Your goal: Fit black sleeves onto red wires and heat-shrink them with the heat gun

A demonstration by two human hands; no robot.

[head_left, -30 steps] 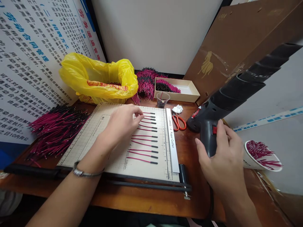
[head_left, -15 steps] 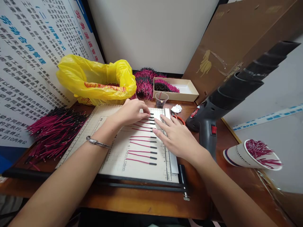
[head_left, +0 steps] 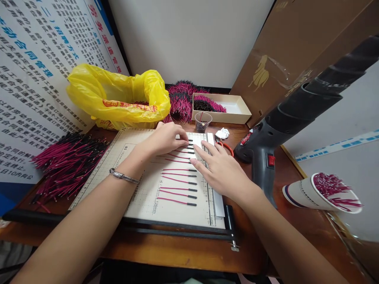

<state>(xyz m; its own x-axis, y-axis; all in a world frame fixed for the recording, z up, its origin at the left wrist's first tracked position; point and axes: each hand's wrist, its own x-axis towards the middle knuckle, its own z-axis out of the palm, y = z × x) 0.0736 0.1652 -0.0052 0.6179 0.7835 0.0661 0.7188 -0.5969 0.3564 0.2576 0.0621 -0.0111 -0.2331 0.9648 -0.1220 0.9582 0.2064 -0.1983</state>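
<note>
Several thin red wires [head_left: 174, 189] with black sleeves on their right ends lie in a column on a cream paper cutter board [head_left: 142, 205] printed with a measuring grid. At the column's far end, my left hand [head_left: 167, 138] is closed in a pinch at the black-sleeved end of a wire; its fingers partly cover the wires there. My right hand [head_left: 220, 167] rests over the board's right edge strip, fingers apart. Its thumb tip is at the sleeve of a wire mid-column, and its forefinger points toward the sleeves above.
A pile of red-and-black wires [head_left: 71, 169] lies left, by a yellow bag [head_left: 118, 102]. Behind stand a small clear cup [head_left: 203, 123] and a cardboard tray [head_left: 237, 106] with wires. On the right are orange-handled pliers [head_left: 226, 148], a heat gun [head_left: 266, 146] and a paper cup of wires [head_left: 308, 193].
The camera view has shifted slightly. Both hands stay in nearly the same place over the wires, with only tiny finger movement.
</note>
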